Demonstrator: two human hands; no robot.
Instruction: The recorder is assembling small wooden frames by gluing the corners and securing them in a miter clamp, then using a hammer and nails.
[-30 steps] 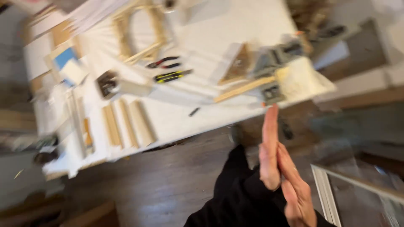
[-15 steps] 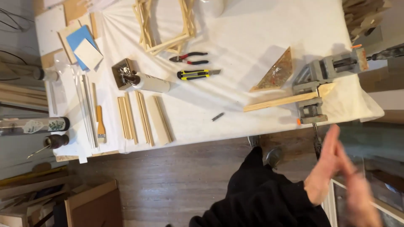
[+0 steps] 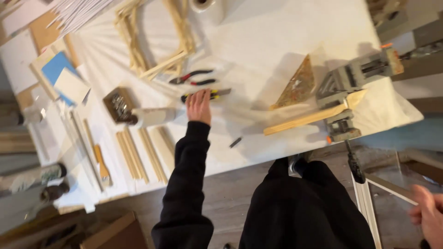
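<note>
My left hand (image 3: pixel 199 105), in a black sleeve, reaches over the white table (image 3: pixel 277 41) and lies on the handle end of a yellow and black utility knife (image 3: pixel 218 94), fingers curled over it. Red-handled pliers (image 3: pixel 191 77) lie just beyond the knife. My right hand (image 3: pixel 427 214) is blurred at the lower right corner, off the table, next to a white frame strip (image 3: pixel 368 203) and a glass pane. Whether it holds anything is unclear.
A wooden stretcher frame (image 3: pixel 157 41) lies at the back. A metal corner clamp (image 3: pixel 350 80) grips a wood strip (image 3: pixel 314 117) at the right edge, beside a triangular wooden piece (image 3: pixel 295 85). A box of metal parts (image 3: pixel 117 103), a white bottle (image 3: pixel 152 116) and loose wood strips (image 3: pixel 138 154) lie left.
My left hand has left my right hand at the lower right and reached forward onto the utility knife. The right hand has dropped toward the lower right corner. The view has shifted.
</note>
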